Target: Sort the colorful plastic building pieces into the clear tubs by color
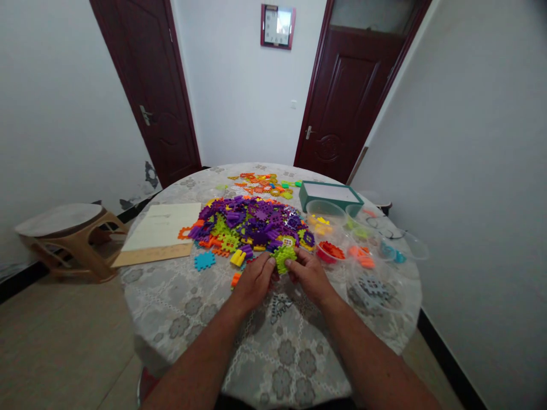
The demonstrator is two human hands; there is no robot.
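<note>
Between both hands, left hand (255, 279) and right hand (308, 274) pinch a green block (282, 259).

your arms: both forearms bare, entering from the near edge and converging toward the middle of the scene, the left from near left, the right from near right.
your left hand (255, 279): palm down, back of hand up, fingers curled forward, fingertips pinched at its far right.
your right hand (308, 274): palm down, knuckles raised, fingers bent inward, thumb and forefinger pinched at its far left.
hands sit just beside each other, fingertips nearly meeting; wrists level, slightly angled inward.
</note>
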